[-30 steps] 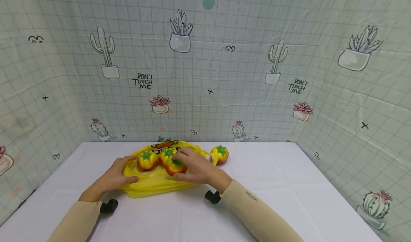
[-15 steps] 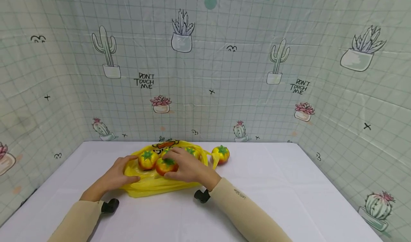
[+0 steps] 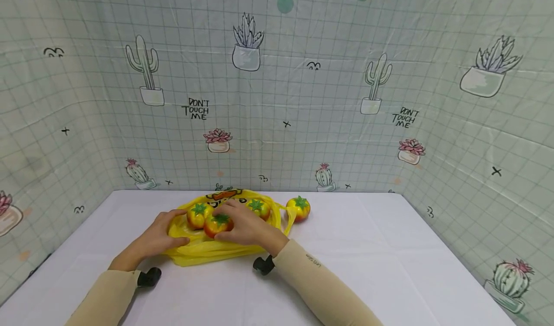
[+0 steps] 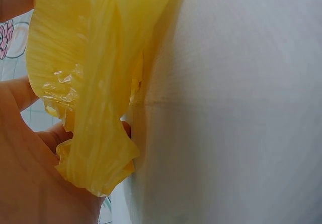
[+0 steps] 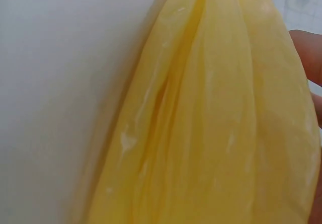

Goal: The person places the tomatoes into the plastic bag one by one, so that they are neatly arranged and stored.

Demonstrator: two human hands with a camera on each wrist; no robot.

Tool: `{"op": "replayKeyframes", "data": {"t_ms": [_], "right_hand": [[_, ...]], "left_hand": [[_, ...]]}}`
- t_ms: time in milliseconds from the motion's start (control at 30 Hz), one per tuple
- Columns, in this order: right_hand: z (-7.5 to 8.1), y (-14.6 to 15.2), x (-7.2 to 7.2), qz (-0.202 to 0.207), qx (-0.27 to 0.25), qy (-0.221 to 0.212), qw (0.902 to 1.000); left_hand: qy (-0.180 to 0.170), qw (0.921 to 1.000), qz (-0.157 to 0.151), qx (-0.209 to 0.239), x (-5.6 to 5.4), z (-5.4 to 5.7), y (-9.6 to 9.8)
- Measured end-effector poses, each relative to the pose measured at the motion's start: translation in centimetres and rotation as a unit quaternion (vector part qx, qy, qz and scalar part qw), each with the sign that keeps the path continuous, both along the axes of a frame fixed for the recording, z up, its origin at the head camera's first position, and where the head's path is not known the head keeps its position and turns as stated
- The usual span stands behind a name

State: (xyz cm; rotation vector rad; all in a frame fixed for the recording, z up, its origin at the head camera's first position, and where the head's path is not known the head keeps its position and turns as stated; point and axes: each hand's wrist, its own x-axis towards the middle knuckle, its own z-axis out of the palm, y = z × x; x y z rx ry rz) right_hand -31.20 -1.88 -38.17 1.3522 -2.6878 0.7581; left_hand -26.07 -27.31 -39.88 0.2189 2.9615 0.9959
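A yellow plastic bag (image 3: 203,253) lies on its side with its opening toward me. My left hand (image 3: 159,234) holds the bag's left edge, thumb in front and fingers behind; in the left wrist view the crumpled plastic (image 4: 100,103) lies between thumb and fingers. Inside the bag, my right hand (image 3: 245,225) grips a red-and-yellow tomato (image 3: 218,226) with a green star-shaped top. Touching it on the left is another tomato (image 3: 198,215). A third tomato (image 3: 258,208) sits behind my right hand. The bag's folds (image 5: 211,108) hide most of the right hand in the right wrist view.
One more tomato (image 3: 299,208) stands on the white table (image 3: 346,249) just outside the bag, beside its right handle (image 3: 291,216). A cloth wall (image 3: 281,153) with a cactus print closes off the back and sides. Black wrist mounts (image 3: 149,278) stick out at both cuffs.
My right hand has slid left inside the bag with the tomato, up against the left one. The tomato at the bag's right has come into view behind the hand. The left hand stays put.
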Motion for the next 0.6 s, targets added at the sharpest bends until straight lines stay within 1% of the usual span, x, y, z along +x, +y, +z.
{"op": "replayKeyframes", "data": {"t_ms": [333, 600], "right_hand": [[-0.38, -0.59, 0.02, -0.012, 0.016, -0.011, 0.9997], [-0.72, -1.03, -0.02, -0.017, 0.02, -0.013, 0.9996]], "left_hand": [[0.001, 1.0, -0.002, 0.0, -0.22, -0.31, -0.1], [0.002, 1.0, -0.002, -0.002, -0.19, -0.21, -0.19]]}}
